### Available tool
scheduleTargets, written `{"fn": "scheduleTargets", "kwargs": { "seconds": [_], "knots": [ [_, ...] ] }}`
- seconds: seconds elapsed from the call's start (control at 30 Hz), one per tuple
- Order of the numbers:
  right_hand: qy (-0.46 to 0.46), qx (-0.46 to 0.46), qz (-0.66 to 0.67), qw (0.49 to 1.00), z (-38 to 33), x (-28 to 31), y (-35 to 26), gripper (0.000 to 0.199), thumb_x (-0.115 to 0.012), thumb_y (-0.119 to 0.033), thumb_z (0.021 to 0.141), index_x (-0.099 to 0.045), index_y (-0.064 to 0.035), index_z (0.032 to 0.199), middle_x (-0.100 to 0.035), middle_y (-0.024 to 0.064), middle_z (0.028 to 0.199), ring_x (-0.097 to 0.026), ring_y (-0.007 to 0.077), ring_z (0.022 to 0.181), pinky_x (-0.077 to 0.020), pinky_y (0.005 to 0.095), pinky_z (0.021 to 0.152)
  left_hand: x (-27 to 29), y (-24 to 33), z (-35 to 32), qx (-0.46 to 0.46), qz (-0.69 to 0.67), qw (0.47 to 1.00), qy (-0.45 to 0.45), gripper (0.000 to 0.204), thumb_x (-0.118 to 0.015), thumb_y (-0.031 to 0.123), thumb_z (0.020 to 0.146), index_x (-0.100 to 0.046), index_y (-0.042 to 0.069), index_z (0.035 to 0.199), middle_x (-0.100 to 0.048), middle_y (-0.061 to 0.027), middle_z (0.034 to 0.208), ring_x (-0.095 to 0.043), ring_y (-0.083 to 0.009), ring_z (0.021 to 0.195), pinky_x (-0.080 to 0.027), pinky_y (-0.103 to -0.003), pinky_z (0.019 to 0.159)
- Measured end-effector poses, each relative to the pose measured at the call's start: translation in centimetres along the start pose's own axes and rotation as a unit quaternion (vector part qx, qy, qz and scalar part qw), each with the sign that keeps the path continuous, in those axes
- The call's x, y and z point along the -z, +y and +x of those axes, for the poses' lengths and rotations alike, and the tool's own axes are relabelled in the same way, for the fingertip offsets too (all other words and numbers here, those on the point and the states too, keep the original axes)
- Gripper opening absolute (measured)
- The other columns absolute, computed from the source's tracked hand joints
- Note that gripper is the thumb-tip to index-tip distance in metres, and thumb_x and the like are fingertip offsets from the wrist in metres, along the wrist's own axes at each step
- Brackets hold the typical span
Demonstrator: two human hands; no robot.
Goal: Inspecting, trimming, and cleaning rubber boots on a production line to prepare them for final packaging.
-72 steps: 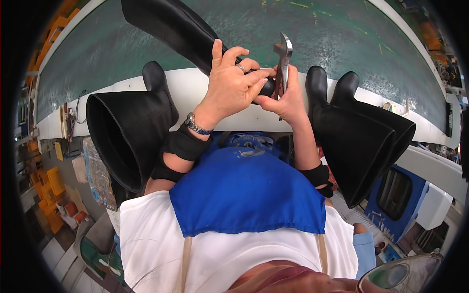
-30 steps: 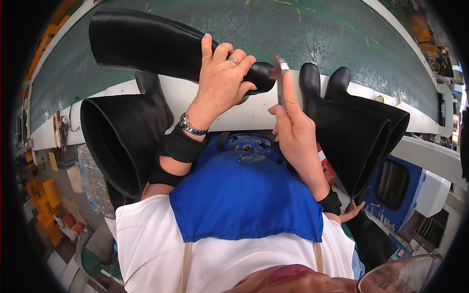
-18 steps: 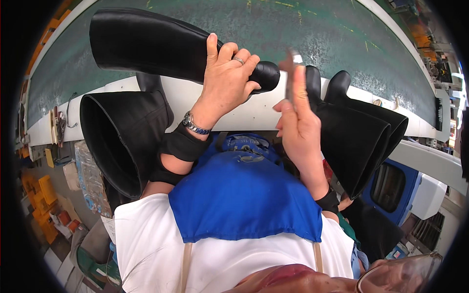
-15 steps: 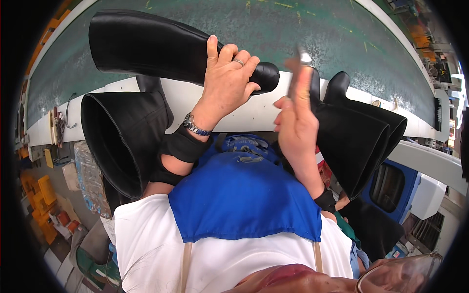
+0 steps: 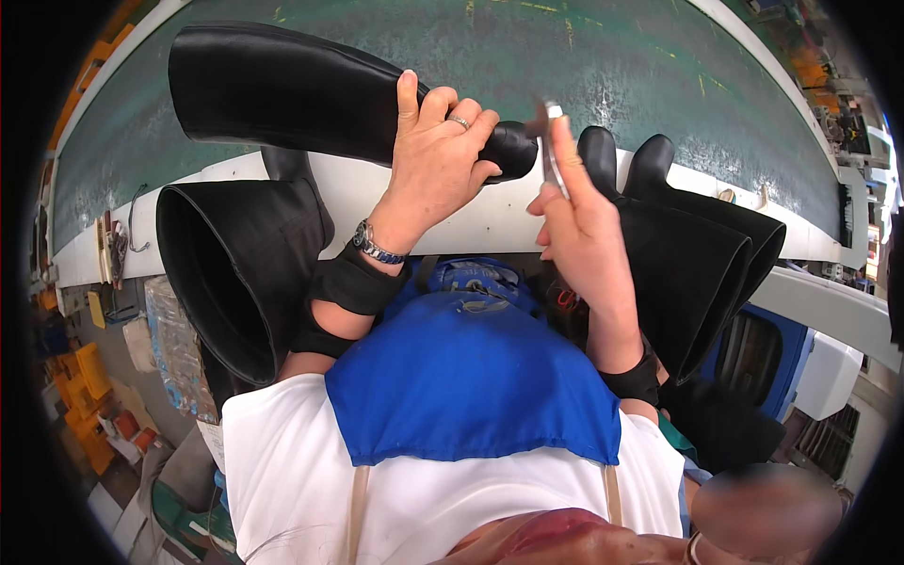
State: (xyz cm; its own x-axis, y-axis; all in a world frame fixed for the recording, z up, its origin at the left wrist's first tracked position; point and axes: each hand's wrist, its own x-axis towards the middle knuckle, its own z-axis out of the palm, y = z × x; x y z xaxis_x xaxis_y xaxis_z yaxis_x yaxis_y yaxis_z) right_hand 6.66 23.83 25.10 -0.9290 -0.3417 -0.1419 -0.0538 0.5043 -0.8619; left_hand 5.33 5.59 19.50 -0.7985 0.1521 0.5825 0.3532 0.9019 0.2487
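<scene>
Reference: the black boot (image 5: 282, 89), on its side over the green surface (image 5: 650, 80), shaft to the left, toe to the right. Left hand (image 5: 435, 155) is wrapped around its foot part, thumb side under, fingers over the top. Right hand (image 5: 586, 235), just right of the boot's toe, is closed around a hammer (image 5: 552, 165), index finger extended along it. Hammer head blurred beside the toe; contact cannot be told. Wide-mouthed boot (image 5: 221, 273) stands below the reference boot's shaft; two boots (image 5: 678, 273) stand right of its toe.

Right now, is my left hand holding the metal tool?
No, your left hand grips a black boot; your right hand holds the tool.
</scene>
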Motion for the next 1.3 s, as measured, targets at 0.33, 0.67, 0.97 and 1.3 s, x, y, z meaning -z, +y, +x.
{"fn": "scheduleTargets", "kwargs": {
  "seconds": [0.33, 0.67, 0.97, 1.3],
  "knots": [
    [-0.008, -0.029, 0.020, 0.999, 0.5, 1.5, -1.2, 0.061, -0.039, -0.004, 0.091, -0.029, -0.0238, 0.148, -0.056, 0.0011, 0.074, -0.048, 0.0046, 0.053, -0.0447, 0.0205, 0.049, -0.1, 0.2, -0.4, -0.004, 0.003, 1.000, -0.005, 0.051, -0.083, 0.025, 0.053, -0.064, 0.010, 0.099, -0.058, 0.0003, 0.090, -0.049, -0.0228, 0.099, -0.012, -0.055, 0.110],
    [-0.027, -0.052, 0.034, 0.998, 0.6, 2.1, -1.5, 0.063, -0.039, -0.004, 0.090, -0.029, -0.0248, 0.148, -0.056, 0.0001, 0.071, -0.048, 0.0049, 0.051, -0.0443, 0.0208, 0.048, 0.4, 0.5, -0.6, -0.001, -0.004, 1.000, -0.014, 0.051, -0.083, 0.024, 0.053, -0.064, 0.011, 0.099, -0.057, 0.0004, 0.090, -0.049, -0.0231, 0.099, -0.013, -0.056, 0.110],
    [-0.077, -0.050, 0.028, 0.995, 0.6, 2.0, -0.8, 0.062, -0.039, -0.003, 0.090, -0.029, -0.0233, 0.148, -0.056, 0.0003, 0.071, -0.048, 0.0041, 0.051, -0.0433, 0.0195, 0.047, 0.4, 0.6, -0.7, -0.003, -0.007, 1.000, -0.018, 0.050, -0.082, 0.024, 0.053, -0.065, 0.011, 0.098, -0.057, 0.0014, 0.089, -0.049, -0.0224, 0.098, -0.013, -0.056, 0.109],
    [-0.054, -0.012, 0.012, 0.998, -0.1, 1.8, 0.1, 0.064, -0.038, -0.001, 0.089, -0.029, -0.0217, 0.149, -0.056, 0.0006, 0.070, -0.048, 0.0043, 0.051, -0.0439, 0.0195, 0.048, 0.6, 0.8, -0.6, 0.008, 0.002, 0.999, -0.039, 0.051, -0.082, 0.026, 0.053, -0.067, 0.015, 0.100, -0.061, 0.0032, 0.094, -0.049, -0.0230, 0.101, -0.011, -0.055, 0.109]
  ]
}}
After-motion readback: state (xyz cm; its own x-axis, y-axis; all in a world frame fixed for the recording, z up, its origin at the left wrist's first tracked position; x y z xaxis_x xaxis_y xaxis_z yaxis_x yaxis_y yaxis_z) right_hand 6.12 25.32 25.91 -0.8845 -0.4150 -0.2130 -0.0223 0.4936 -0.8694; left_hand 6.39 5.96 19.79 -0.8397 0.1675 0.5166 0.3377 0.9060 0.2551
